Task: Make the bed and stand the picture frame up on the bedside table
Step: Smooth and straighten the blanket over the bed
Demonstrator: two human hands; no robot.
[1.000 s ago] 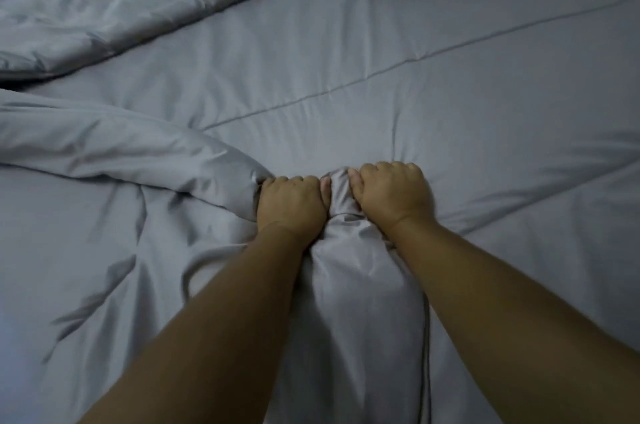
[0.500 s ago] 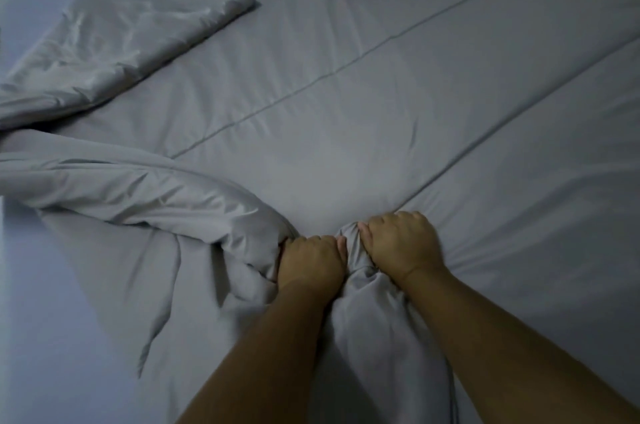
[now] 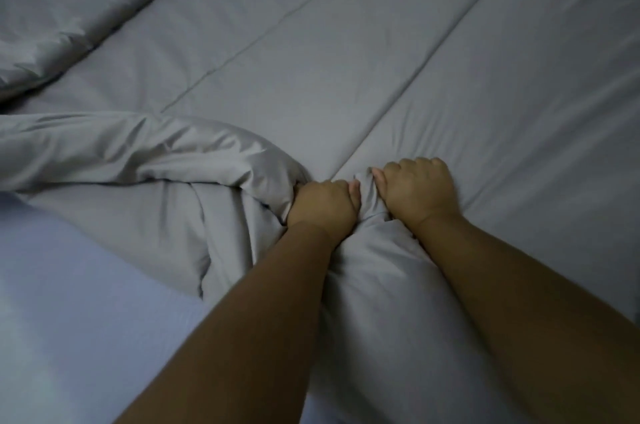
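Duvet spreads flat ahead of you, smooth grey fabric with long straight creases. Your left hand and right hand, fists side by side, clench its bunched near edge; crumpled folds pile left over pale sheet.

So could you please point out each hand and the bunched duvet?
left hand [image 3: 320, 203]: head view, back of the fist.
right hand [image 3: 417, 188]: head view, back of the fist.
duvet [image 3: 367, 193]: head view, gathered fold between the fists.
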